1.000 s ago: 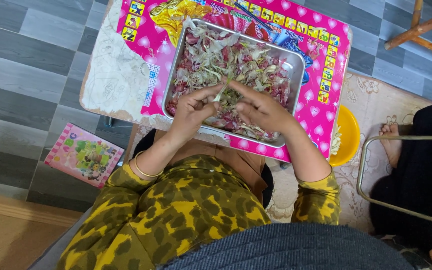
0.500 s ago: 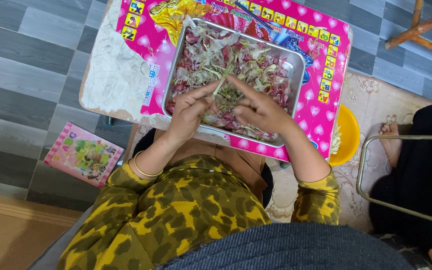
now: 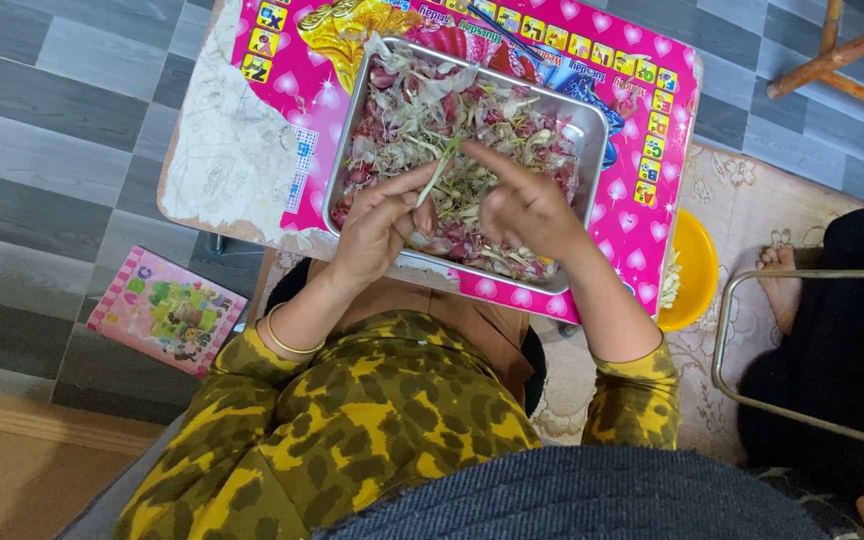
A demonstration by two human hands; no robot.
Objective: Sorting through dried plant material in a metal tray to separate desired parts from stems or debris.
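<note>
A steel tray (image 3: pixel 347 135) full of pink and white peelings and green stalks (image 3: pixel 422 110) sits on a small pink table (image 3: pixel 672 120). Both hands hover over the near half of the tray. My left hand (image 3: pixel 377 222) pinches the lower end of a thin green stalk (image 3: pixel 439 172) between thumb and fingers. My right hand (image 3: pixel 524 208) touches the same stalk near its top with the forefinger stretched toward it. Yellow-and-brown patterned sleeves cover both forearms, and a thin bangle (image 3: pixel 287 338) rings the left wrist.
The table's left part is worn white (image 3: pixel 227 150). A pink picture book (image 3: pixel 167 310) lies on the grey tiled floor at left. A yellow bowl (image 3: pixel 692 270) stands under the table's right edge. Another person's bare foot (image 3: pixel 782 285) and a metal frame (image 3: pixel 752 330) are at right.
The hands drew slightly apart and lifted a green stalk out of the pile; the right forefinger now points along it.
</note>
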